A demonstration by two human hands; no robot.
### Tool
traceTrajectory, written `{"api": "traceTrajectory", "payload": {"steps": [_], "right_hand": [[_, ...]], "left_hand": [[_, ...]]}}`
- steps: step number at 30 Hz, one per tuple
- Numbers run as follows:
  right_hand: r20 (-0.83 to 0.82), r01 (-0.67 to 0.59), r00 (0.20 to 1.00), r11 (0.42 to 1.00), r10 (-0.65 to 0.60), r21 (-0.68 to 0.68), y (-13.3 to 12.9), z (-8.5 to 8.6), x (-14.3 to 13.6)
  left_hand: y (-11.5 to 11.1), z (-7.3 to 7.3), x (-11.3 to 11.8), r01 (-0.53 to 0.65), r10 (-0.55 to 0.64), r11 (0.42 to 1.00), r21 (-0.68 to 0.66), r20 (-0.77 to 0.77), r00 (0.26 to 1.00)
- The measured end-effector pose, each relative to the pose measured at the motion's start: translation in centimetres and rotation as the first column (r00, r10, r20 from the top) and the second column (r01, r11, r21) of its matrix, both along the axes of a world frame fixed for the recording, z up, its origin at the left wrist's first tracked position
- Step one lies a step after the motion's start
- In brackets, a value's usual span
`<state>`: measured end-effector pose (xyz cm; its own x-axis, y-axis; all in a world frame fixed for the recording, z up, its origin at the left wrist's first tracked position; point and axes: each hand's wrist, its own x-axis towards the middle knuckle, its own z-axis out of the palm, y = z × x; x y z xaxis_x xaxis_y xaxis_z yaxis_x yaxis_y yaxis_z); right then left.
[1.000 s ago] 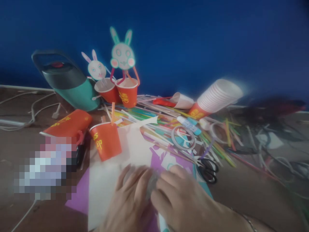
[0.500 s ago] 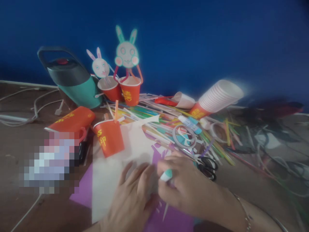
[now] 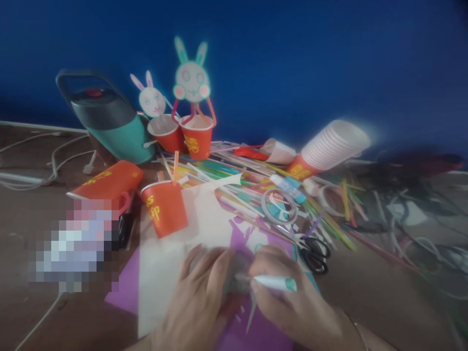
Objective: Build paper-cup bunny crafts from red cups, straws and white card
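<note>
My right hand (image 3: 281, 287) is closed around a white marker (image 3: 270, 282) with a teal end. The marker lies nearly level, its tip pointing left toward my other hand. My left hand (image 3: 199, 287) rests on the white paper (image 3: 157, 292), fingers spread and slightly bent, its thumb mostly hidden. Between the hands is a pale, blurred patch; what is there I cannot make out. Purple paper (image 3: 266, 329) with small white scraps lies under my right hand. Just beyond the paper stands a red paper cup (image 3: 167, 209) with an orange straw.
Black-handled scissors (image 3: 315, 254) and a tape roll (image 3: 280, 207) lie right of the paper, near many loose straws (image 3: 226, 170). Rabbit faces (image 3: 192, 83) rise from red cups behind. A teal bottle (image 3: 120, 136) is back left; stacked cups (image 3: 329, 146) lean back right.
My right hand has drawn back to the right, and the marker has swung from pointing toward the camera to lying nearly sideways. My left hand has stayed in place.
</note>
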<state>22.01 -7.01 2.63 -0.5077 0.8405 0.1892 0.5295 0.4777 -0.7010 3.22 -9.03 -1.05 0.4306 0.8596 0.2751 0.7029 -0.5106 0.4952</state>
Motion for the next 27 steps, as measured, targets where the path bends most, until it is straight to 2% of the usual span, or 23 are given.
{"api": "traceTrajectory", "payload": {"steps": [6, 8, 11, 13, 15, 16, 18, 20, 22, 27], "right_hand": [[0.067, -0.034, 0.997, 0.988, 0.024, 0.151, -0.6, -0.4, -0.4], [0.046, -0.007, 0.999, 0.988, 0.0, 0.152, -0.8, -0.2, -0.2], [-0.057, 0.115, 0.992, 0.993, -0.117, -0.028, -0.6, 0.4, 0.6], [-0.129, 0.258, 0.951, 0.952, -0.28, -0.166, -0.4, 0.7, 1.4], [-0.162, 0.377, 0.897, 0.903, -0.411, -0.207, -0.3, 0.8, 2.0], [-0.161, 0.396, 0.891, 0.899, -0.425, -0.185, -0.4, 0.7, 2.2], [-0.099, 0.335, 0.934, 0.938, -0.343, -0.086, -0.7, 0.4, 2.1], [0.036, 0.201, 0.979, 0.979, -0.202, 0.016, -1.4, -0.1, 1.6], [0.173, 0.095, 0.979, 0.993, -0.107, 0.074, -2.0, -0.5, 0.8], [0.294, -0.004, 0.955, 0.991, -0.036, 0.137, -2.4, -0.8, -0.7]], "left_hand": [[0.1, 0.1, -0.1, 0.001, -0.001, 1.0, 0.011, 0.006, 1.0], [0.1, 0.2, -0.2, 0.005, -0.005, 1.0, 0.006, 0.01, 1.0], [0.2, 0.3, -0.1, -0.008, 0.008, 1.0, -0.001, 0.028, 1.0], [0.1, 0.2, 0.0, -0.023, 0.023, 1.0, 0.004, 0.039, 0.999], [0.0, -0.1, 0.1, -0.036, 0.036, 0.999, -0.001, 0.044, 0.998], [-0.1, -0.3, 0.1, -0.04, 0.04, 0.999, -0.008, 0.046, 0.998], [-0.3, -0.7, 0.1, -0.048, 0.049, 0.999, -0.023, 0.041, 0.998], [-0.4, -1.0, 0.1, -0.049, 0.05, 0.999, -0.021, 0.033, 0.998], [-0.4, -1.1, 0.0, -0.049, 0.049, 0.999, -0.017, 0.031, 0.998], [-0.3, -0.8, -0.1, -0.025, 0.028, 0.998, -0.066, 0.035, 0.999]]}}
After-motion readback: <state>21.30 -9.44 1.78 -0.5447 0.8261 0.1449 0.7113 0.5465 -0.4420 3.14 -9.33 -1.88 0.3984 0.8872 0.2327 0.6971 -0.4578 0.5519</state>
